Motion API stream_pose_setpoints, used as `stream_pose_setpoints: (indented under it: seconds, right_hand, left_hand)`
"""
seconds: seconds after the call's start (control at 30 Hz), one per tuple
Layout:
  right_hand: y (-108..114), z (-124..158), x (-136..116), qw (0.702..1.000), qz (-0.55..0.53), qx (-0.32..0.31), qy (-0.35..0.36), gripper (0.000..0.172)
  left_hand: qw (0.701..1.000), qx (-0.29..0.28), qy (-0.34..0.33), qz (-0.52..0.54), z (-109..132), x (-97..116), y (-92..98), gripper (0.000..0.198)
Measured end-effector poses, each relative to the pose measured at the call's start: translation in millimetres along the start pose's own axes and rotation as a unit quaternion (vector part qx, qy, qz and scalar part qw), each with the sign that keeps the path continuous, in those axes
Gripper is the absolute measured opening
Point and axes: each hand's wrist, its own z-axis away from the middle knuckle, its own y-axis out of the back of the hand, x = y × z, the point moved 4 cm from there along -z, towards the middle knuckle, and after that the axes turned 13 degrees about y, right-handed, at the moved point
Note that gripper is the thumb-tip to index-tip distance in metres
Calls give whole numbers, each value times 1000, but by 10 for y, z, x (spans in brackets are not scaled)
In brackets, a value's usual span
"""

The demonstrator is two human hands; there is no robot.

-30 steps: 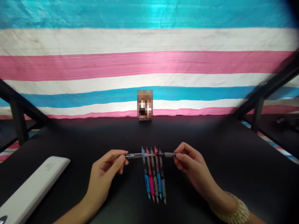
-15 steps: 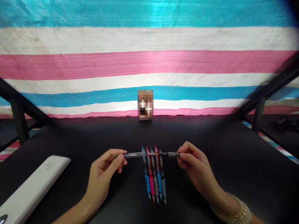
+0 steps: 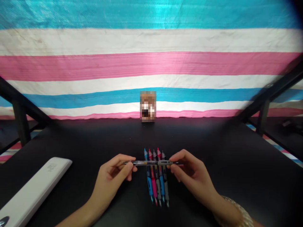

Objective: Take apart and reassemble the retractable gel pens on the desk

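Note:
A clear-barrelled pen with a grey grip (image 3: 163,162) lies level between my two hands, above the table. My left hand (image 3: 115,171) pinches its clear end between thumb and fingers. At the grey end, my right hand (image 3: 189,170) has thumb and fingers closed on the pen. The barrel and the grip section meet, with no gap showing. Beneath the held pen, several pens lie side by side on the black table, among them a blue one (image 3: 149,185), a pink one (image 3: 154,187) and a grey one (image 3: 166,189).
On the left of the black table (image 3: 94,135) lies a long white device (image 3: 38,186). A small pixelated box-like object (image 3: 148,107) stands at the back edge. Behind hangs a striped sheet (image 3: 151,63), and dark frame bars (image 3: 260,97) rise at both sides.
My hands have come closer together and slightly lower. The pen's two parts, with the thin refill showing between them before, are now joined. The pens on the table have stayed in place.

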Motion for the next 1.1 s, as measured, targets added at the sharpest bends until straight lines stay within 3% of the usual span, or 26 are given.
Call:
stream_pose_setpoints:
  seconds: [0.17, 0.3, 0.4, 0.47, 0.6, 0.7, 0.77, 0.9, 1.1]
  right_hand:
    - [12, 34, 13, 993, 96, -27, 58, 11]
    - [22, 19, 2, 983, 143, -72, 87, 35]
    - [-16, 22, 7, 981, 136, -93, 99, 15]
    - [-24, 30, 23, 981, 142, -75, 106, 26]
    - [-8, 38, 29, 977, 166, -65, 119, 5]
    - [-5, 29, 9, 969, 190, -101, 122, 18]
    - [-1, 22, 0, 967, 198, -98, 127, 10]
    - [3, 12, -8, 965, 206, -65, 147, 12]
    - [-13, 4, -49, 956, 216, -100, 173, 14]
  left_hand:
    - [999, -29, 2, 16, 30, 58, -69, 11]
    - [998, -48, 1, 34, 58, 69, -98, 11]
    - [998, -43, 7, 50, 44, 40, -83, 13]
    - [997, -30, 17, 62, 23, 25, -65, 15]
    - [996, -23, 34, 77, 1, 23, -59, 18]
    - [996, -27, 36, 82, 9, 20, -60, 19]
    - [995, -29, 38, 83, 13, 12, -55, 19]
    - [994, -34, 41, 93, 10, 3, -53, 18]
    - [993, -37, 42, 102, 12, 11, -65, 20]
